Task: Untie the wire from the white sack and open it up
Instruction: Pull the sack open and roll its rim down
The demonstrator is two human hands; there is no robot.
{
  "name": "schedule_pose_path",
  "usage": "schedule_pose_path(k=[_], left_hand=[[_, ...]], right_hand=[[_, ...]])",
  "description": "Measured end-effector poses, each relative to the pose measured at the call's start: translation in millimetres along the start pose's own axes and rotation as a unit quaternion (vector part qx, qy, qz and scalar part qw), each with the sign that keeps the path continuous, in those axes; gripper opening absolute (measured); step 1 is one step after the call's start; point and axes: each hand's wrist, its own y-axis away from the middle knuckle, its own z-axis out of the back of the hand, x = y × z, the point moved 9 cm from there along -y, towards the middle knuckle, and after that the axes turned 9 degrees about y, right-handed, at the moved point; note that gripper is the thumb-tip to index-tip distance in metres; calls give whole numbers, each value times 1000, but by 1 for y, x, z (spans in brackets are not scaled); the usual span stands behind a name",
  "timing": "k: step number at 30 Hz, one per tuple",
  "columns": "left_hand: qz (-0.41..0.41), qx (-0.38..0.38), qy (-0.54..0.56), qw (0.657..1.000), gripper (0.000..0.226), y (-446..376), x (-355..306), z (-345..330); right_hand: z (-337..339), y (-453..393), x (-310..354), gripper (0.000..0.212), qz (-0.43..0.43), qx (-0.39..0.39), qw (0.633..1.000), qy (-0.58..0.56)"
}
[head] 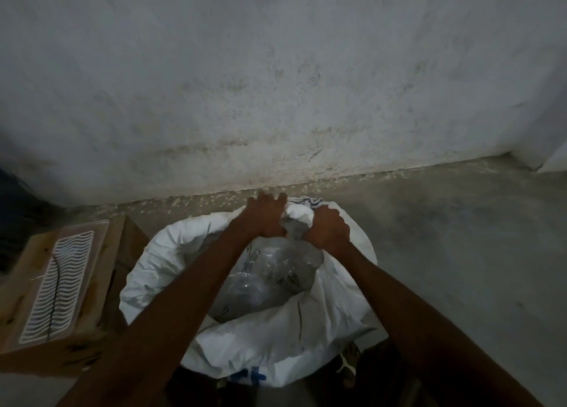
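The white sack [264, 333] stands on the floor in front of me with its mouth spread wide. Inside it sits a clear plastic inner bag [270, 277] with its neck gathered at the top. My left hand [265, 214] and my right hand [328, 231] both grip that gathered neck together with the far rim of the white sack, close to each other. No wire shows anywhere in the dim picture; the fingers hide whatever is at the neck.
A cardboard box [76, 326] with a wavy-patterned white label stands at the left, touching the sack. A stained white wall [276, 84] rises just behind. Concrete floor [460, 237] stretches to the right. My sandalled foot [349, 366] shows beneath the sack.
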Motion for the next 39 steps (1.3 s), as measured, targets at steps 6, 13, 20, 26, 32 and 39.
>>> schedule_pose_path(k=[6,13,20,26,32,39], left_hand=[[-103,-37,127,986,46,2,-20,-8],[47,-46,158,985,55,-10,27,11],[-139,-121,167,969,46,2,-45,28],[-158,-74,134,976,33,-3,-73,20],[-103,-54,100,988,54,-11,-57,18],[-75,-80,93,990,39,-14,-58,23]], right_hand=[[7,-19,6,46,35,179,981,-61],[-6,12,-17,74,42,32,998,-42],[11,12,-37,47,34,-25,976,-212],[19,12,-23,29,73,62,945,-313],[-12,35,-56,26,-9,83,947,-311],[-10,57,-65,53,-87,-13,955,-284]])
